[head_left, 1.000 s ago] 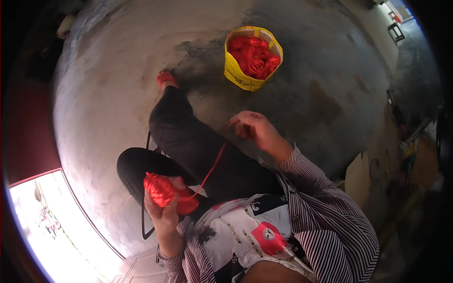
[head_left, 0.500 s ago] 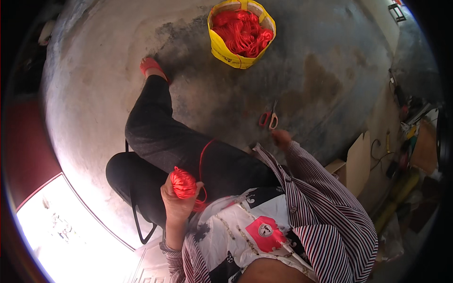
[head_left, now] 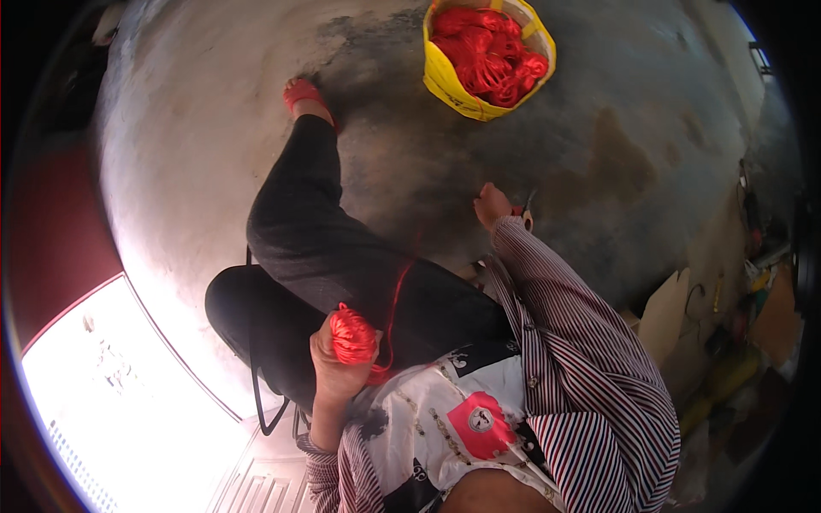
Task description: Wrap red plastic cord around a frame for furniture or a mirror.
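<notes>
A small wound bundle of glossy red cord (head_left: 352, 336) sits in my left hand (head_left: 332, 369), whose fingers are wrapped round it above my lap. From the bundle a loose strand of red cord (head_left: 394, 316) loops down and then runs up across my dark trousers, fading into a blur over the thigh. My right hand (head_left: 491, 206) is stretched forward over the floor with its fingers curled in; what they hold, if anything, cannot be made out. Just right of that hand lie scissors (head_left: 527, 220) on the floor, partly covered by the wrist and sleeve.
A yellow bag (head_left: 453, 90) full of red cord hanks (head_left: 487, 51) stands on the concrete floor ahead. To the right are a cardboard flap (head_left: 663, 316) and assorted clutter along the wall. My sandalled foot (head_left: 310, 98) rests left of the bag.
My right hand has moved forward and slightly left, past the scissors, which its arm now partly covers. My left hand still grips the cord bundle. The whole view has shifted somewhat.
</notes>
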Action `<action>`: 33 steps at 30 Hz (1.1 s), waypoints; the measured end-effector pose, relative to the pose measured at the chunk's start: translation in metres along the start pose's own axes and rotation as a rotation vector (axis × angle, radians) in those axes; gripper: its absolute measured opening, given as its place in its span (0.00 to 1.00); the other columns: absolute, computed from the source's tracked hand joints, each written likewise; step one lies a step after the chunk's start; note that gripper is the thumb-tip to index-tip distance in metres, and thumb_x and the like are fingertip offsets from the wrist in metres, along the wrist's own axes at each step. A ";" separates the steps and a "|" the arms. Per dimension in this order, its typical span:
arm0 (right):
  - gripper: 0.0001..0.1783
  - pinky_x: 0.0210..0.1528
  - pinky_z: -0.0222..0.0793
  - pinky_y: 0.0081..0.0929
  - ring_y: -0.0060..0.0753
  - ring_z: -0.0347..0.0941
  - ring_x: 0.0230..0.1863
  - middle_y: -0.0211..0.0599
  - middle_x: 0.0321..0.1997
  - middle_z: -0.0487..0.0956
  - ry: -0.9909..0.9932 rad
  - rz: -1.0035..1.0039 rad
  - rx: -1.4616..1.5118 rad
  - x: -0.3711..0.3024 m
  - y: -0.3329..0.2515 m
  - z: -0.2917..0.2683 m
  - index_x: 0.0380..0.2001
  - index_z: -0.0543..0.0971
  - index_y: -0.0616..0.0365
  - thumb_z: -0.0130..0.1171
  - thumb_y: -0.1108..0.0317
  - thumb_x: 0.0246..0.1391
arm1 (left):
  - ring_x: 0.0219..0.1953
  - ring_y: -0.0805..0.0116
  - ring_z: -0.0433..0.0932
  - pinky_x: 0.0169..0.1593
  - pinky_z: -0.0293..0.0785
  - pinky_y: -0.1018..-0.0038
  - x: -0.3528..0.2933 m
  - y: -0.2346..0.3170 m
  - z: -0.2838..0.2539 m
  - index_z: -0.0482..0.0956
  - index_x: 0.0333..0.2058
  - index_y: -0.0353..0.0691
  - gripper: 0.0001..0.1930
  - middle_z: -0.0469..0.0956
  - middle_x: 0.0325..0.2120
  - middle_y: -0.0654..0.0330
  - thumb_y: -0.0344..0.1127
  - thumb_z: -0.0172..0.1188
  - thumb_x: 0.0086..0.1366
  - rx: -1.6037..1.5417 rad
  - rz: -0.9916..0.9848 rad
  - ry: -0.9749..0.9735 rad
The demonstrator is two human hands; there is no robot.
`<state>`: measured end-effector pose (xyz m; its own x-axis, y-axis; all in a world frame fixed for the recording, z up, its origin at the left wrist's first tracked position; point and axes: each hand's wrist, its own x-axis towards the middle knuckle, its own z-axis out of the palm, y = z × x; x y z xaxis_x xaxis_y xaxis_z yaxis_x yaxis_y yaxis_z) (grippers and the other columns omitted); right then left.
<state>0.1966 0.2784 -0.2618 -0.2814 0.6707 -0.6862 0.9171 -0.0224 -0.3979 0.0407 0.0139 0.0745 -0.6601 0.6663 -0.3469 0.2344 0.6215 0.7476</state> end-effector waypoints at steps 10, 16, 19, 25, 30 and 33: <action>0.10 0.37 0.73 0.38 0.41 0.80 0.37 0.47 0.35 0.81 -0.040 -0.118 0.065 -0.007 -0.007 0.004 0.39 0.76 0.62 0.55 0.68 0.56 | 0.29 0.56 0.76 0.37 0.71 0.65 -0.003 -0.007 0.001 0.74 0.37 0.37 0.21 0.76 0.27 0.57 0.31 0.75 0.46 -0.071 0.084 -0.023; 0.09 0.25 0.66 0.23 0.21 0.71 0.25 0.30 0.27 0.76 -0.240 -0.131 0.810 -0.021 -0.058 -0.005 0.37 0.77 0.62 0.58 0.69 0.55 | 0.21 0.66 0.72 0.31 0.71 0.73 0.016 -0.009 0.014 0.72 0.28 0.38 0.13 0.73 0.20 0.61 0.27 0.71 0.48 -0.257 0.157 0.017; 0.09 0.26 0.63 0.19 0.18 0.69 0.25 0.28 0.28 0.76 -0.333 -0.250 0.991 -0.038 -0.118 -0.046 0.38 0.77 0.60 0.59 0.69 0.56 | 0.23 0.72 0.71 0.33 0.71 0.75 0.024 -0.015 0.024 0.72 0.28 0.38 0.13 0.72 0.20 0.63 0.27 0.71 0.50 -0.264 0.195 0.016; 0.06 0.31 0.66 0.17 0.18 0.71 0.27 0.28 0.31 0.78 -0.446 -0.669 1.109 -0.119 -0.235 -0.115 0.37 0.77 0.59 0.60 0.69 0.59 | 0.28 0.77 0.76 0.36 0.74 0.78 0.025 -0.033 0.031 0.76 0.33 0.37 0.10 0.77 0.25 0.66 0.24 0.68 0.53 -0.490 0.177 0.154; 0.05 0.31 0.66 0.15 0.16 0.70 0.26 0.27 0.29 0.78 -0.647 -0.978 0.861 -0.185 -0.278 -0.128 0.36 0.77 0.58 0.61 0.69 0.60 | 0.28 0.77 0.78 0.35 0.75 0.77 0.015 -0.038 0.009 0.77 0.35 0.35 0.10 0.78 0.26 0.64 0.19 0.65 0.54 -0.776 0.241 0.330; 0.05 0.29 0.66 0.15 0.18 0.70 0.26 0.31 0.29 0.78 -0.706 -1.073 0.675 -0.217 -0.295 -0.120 0.34 0.77 0.58 0.62 0.69 0.59 | 0.31 0.81 0.72 0.39 0.72 0.79 0.003 -0.036 -0.008 0.78 0.35 0.37 0.11 0.77 0.29 0.68 0.28 0.68 0.52 -0.864 0.253 0.396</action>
<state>0.0214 0.2282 0.0775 -0.9942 0.0955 0.0495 -0.0700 -0.2260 -0.9716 0.0249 -0.0094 0.0510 -0.8906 0.4542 -0.0226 -0.0968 -0.1408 0.9853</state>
